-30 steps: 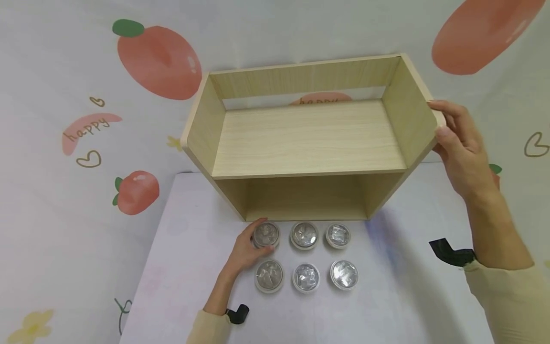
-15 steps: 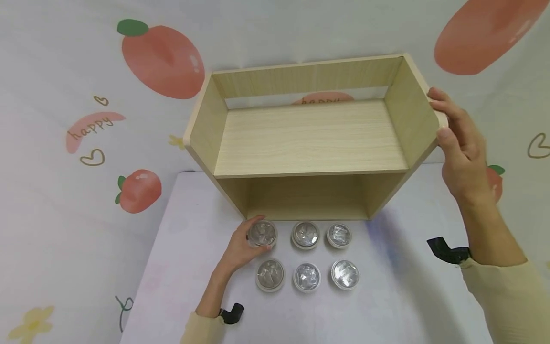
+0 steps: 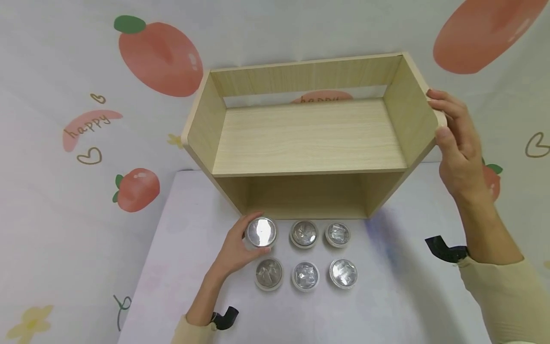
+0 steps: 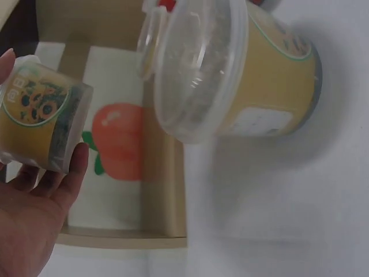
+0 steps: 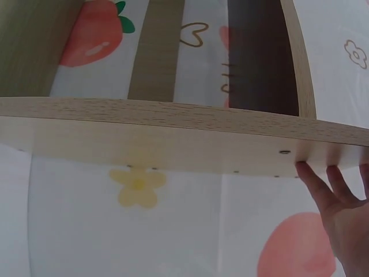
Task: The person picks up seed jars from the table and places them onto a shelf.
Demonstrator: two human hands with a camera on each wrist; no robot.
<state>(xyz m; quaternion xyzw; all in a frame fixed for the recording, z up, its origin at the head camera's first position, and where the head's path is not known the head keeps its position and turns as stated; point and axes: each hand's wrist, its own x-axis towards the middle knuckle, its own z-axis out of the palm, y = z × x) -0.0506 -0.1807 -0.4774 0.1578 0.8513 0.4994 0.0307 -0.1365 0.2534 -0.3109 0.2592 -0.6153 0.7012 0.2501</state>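
My left hand [image 3: 237,246] grips a round clear plastic tub [image 3: 261,232] with a yellow sunflower label and a shiny lid, at the far left of the back row. In the left wrist view the thumb and fingers of my left hand [image 4: 34,213] clasp that tub [image 4: 43,115] around its ends. Just behind it stands a two-tier light wood shelf [image 3: 309,136]. My right hand [image 3: 461,148] holds the front upper edge of the shelf's right side panel. In the right wrist view, fingertips of my right hand [image 5: 346,219] touch the panel's outer face.
Several similar tubs stand in two rows before the shelf, such as a back-row tub [image 3: 304,233] and a front-left tub [image 3: 269,274]. A white table [image 3: 180,267] bears everything. Behind the shelf hangs a fruit-printed cloth [image 3: 258,28].
The tub in my left hand has risen slightly and shifted a little left, its lid now catching bright light. My right hand's fingers have moved a little higher along the shelf panel.
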